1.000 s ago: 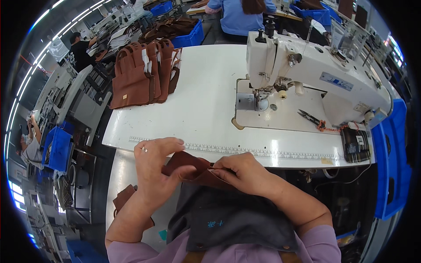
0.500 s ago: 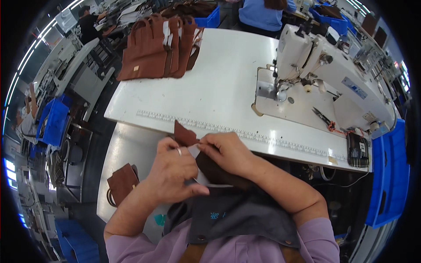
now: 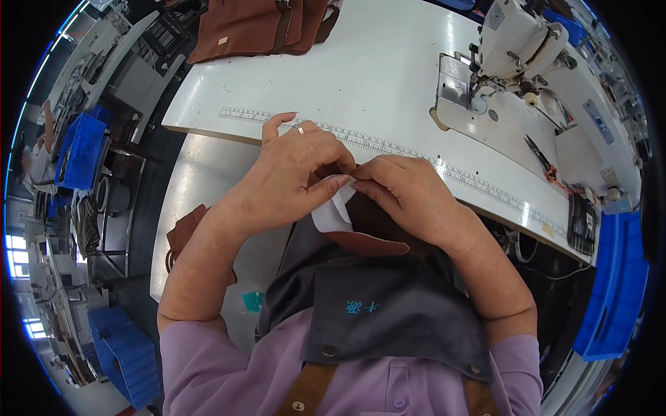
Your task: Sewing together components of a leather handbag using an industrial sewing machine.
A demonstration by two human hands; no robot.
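A brown leather piece (image 3: pixel 368 242) with a white and dark lining hangs over my apron, its lower brown edge curving below my hands. My left hand (image 3: pixel 302 166), a ring on one finger, pinches the top of the piece between thumb and a bent finger. Close beside it, my right hand (image 3: pixel 402 186) pinches the same edge with thumb and forefinger. The fingertips nearly meet there, and they hide the exact spot they grip. Just beyond my hands lies the front edge of the white table with a printed ruler (image 3: pixel 395 147).
Brown leather bag pieces (image 3: pixel 243 31) are stacked at the far left of the table. A sewing machine (image 3: pixel 527 48) stands at the right, with thread snips (image 3: pixel 541 158) beside it. A smaller brown piece (image 3: pixel 186 232) lies left on the lower metal surface. A blue crate (image 3: pixel 607 284) is at the right.
The view has tilted downward. My hands have come together at the piece's edge, the left one now pinching beside the right. The piece's brown lower edge now shows beneath them.
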